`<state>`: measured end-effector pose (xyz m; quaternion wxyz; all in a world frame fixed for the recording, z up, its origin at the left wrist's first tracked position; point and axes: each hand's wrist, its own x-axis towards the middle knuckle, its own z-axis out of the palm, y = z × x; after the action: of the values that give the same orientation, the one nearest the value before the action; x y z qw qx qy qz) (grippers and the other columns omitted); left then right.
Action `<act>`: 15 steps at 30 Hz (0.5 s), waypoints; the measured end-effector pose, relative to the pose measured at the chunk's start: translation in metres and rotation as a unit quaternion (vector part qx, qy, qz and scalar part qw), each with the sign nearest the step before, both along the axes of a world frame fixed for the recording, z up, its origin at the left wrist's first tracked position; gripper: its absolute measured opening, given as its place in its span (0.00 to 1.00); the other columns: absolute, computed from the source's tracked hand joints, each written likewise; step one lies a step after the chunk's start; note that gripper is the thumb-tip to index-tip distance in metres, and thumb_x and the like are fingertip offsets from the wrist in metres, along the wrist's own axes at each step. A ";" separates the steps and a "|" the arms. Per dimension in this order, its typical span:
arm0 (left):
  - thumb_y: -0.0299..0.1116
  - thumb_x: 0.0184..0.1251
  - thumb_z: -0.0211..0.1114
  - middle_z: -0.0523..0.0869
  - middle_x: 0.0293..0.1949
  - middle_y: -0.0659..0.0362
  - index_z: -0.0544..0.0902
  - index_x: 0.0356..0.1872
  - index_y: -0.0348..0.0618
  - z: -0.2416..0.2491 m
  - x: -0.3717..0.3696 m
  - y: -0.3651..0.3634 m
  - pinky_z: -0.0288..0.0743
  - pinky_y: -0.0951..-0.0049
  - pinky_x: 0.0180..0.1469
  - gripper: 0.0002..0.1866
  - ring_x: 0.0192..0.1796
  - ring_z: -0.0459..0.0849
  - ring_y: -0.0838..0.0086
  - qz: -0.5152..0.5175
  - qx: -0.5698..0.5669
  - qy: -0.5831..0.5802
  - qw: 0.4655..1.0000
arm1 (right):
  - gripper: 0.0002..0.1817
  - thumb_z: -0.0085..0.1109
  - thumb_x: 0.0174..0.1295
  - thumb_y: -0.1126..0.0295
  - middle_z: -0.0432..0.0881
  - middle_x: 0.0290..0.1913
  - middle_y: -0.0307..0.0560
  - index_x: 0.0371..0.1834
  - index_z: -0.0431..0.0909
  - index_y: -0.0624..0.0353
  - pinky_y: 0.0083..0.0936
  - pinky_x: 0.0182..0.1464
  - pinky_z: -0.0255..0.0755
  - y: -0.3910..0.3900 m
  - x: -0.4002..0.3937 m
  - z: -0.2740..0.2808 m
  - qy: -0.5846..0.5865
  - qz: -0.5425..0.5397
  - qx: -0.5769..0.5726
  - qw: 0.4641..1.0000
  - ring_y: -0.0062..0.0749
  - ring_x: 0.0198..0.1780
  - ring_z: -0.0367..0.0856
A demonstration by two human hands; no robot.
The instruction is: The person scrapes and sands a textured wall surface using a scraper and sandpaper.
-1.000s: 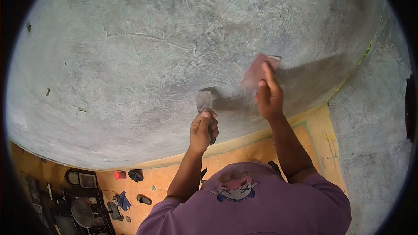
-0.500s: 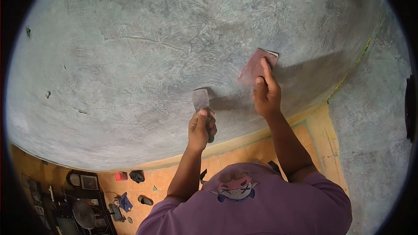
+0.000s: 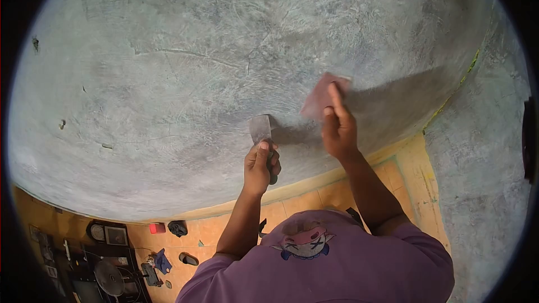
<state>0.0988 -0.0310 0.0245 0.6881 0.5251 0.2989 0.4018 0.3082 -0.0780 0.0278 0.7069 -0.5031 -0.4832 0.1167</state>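
Plainly, the scraper (image 3: 260,127) stands near upright along its long axis, blade pointing up the wall (image 3: 168,90), the left hand (image 3: 259,172) wrapped around its handle; the right hand (image 3: 339,133) pinches the pink pad (image 3: 319,97), slanting, near the wall. Scuffed and grey, the wall spreads wide above and leftward; a corner (image 3: 466,76) bounds the right; orange floor tiles (image 3: 337,195) lie below.

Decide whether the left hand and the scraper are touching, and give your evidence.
Touching. The head view shows the left hand with its fingers curled around the handle of the scraper, thumb toward the blade.
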 end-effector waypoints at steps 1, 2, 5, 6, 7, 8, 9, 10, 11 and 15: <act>0.52 0.75 0.54 0.69 0.21 0.64 0.75 0.38 0.45 -0.001 0.001 0.000 0.64 0.78 0.22 0.19 0.19 0.68 0.79 0.000 -0.002 -0.002 1.000 | 0.23 0.47 0.68 0.78 0.80 0.58 0.53 0.68 0.69 0.61 0.21 0.44 0.75 0.001 -0.003 0.000 -0.075 0.015 -0.001 0.997 0.28 0.41 0.83; 0.52 0.75 0.54 0.69 0.21 0.64 0.75 0.38 0.45 -0.001 0.001 0.000 0.64 0.78 0.22 0.19 0.19 0.68 0.79 0.001 -0.003 -0.005 1.000 | 0.25 0.46 0.66 0.79 0.80 0.58 0.55 0.69 0.70 0.57 0.23 0.44 0.75 0.001 -0.005 0.005 -0.171 0.028 0.041 0.984 0.30 0.41 0.84; 0.52 0.75 0.54 0.69 0.21 0.64 0.75 0.38 0.44 0.000 0.000 0.002 0.64 0.78 0.22 0.19 0.18 0.68 0.79 -0.015 -0.007 -0.005 1.000 | 0.27 0.46 0.65 0.81 0.80 0.57 0.54 0.69 0.70 0.53 0.23 0.42 0.76 0.004 -0.008 0.006 -0.188 0.054 0.045 0.980 0.29 0.39 0.83; 0.52 0.75 0.54 0.69 0.21 0.64 0.75 0.38 0.44 0.000 0.000 0.002 0.64 0.78 0.22 0.19 0.18 0.68 0.79 -0.015 -0.007 -0.005 1.000 | 0.25 0.46 0.67 0.78 0.81 0.55 0.55 0.69 0.69 0.57 0.22 0.40 0.75 0.004 -0.007 0.009 -0.160 0.006 0.055 0.986 0.27 0.38 0.82; 0.52 0.75 0.54 0.69 0.21 0.64 0.75 0.38 0.44 0.000 0.000 0.003 0.64 0.78 0.22 0.20 0.18 0.68 0.79 -0.014 -0.002 -0.006 1.000 | 0.25 0.46 0.67 0.78 0.81 0.55 0.55 0.69 0.69 0.57 0.22 0.40 0.75 0.003 -0.004 0.009 -0.161 0.006 0.056 0.985 0.27 0.38 0.82; 0.52 0.75 0.54 0.69 0.21 0.64 0.75 0.38 0.44 0.001 -0.001 0.003 0.64 0.78 0.22 0.20 0.18 0.68 0.79 -0.012 0.003 -0.007 1.000 | 0.24 0.46 0.69 0.76 0.81 0.56 0.56 0.69 0.68 0.60 0.21 0.40 0.75 0.000 0.001 0.010 -0.039 0.010 0.012 0.999 0.26 0.37 0.82; 0.52 0.75 0.54 0.69 0.21 0.64 0.75 0.38 0.44 0.001 -0.002 0.004 0.64 0.78 0.22 0.20 0.18 0.68 0.79 -0.010 0.003 -0.008 1.000 | 0.23 0.46 0.70 0.74 0.80 0.56 0.57 0.69 0.68 0.63 0.20 0.39 0.75 -0.002 0.003 0.012 0.082 0.013 -0.032 0.996 0.25 0.37 0.82; 0.52 0.75 0.54 0.69 0.21 0.64 0.75 0.38 0.44 0.000 -0.003 0.004 0.64 0.78 0.22 0.20 0.18 0.68 0.79 -0.011 0.003 -0.006 1.000 | 0.23 0.45 0.72 0.70 0.82 0.51 0.55 0.69 0.66 0.67 0.23 0.40 0.74 -0.003 0.004 0.014 0.117 0.025 -0.021 0.993 0.25 0.37 0.81; 0.52 0.75 0.54 0.69 0.21 0.64 0.75 0.38 0.44 0.000 -0.003 0.004 0.64 0.78 0.22 0.20 0.18 0.68 0.79 -0.013 0.004 -0.005 1.000 | 0.23 0.45 0.72 0.70 0.82 0.51 0.55 0.69 0.66 0.67 0.23 0.40 0.74 -0.001 0.002 0.013 0.116 0.025 -0.022 0.993 0.25 0.37 0.81; 0.52 0.75 0.54 0.69 0.21 0.64 0.75 0.38 0.44 -0.001 -0.004 0.004 0.64 0.78 0.22 0.20 0.19 0.69 0.80 -0.013 0.005 -0.002 1.000 | 0.24 0.46 0.68 0.76 0.82 0.47 0.53 0.68 0.68 0.65 0.27 0.43 0.74 0.003 -0.011 0.012 -0.117 0.017 -0.008 0.993 0.34 0.40 0.81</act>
<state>0.0952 -0.0266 0.0236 0.6911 0.5319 0.2883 0.3953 0.2969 -0.0748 0.0395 0.6392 -0.5107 -0.5703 0.0733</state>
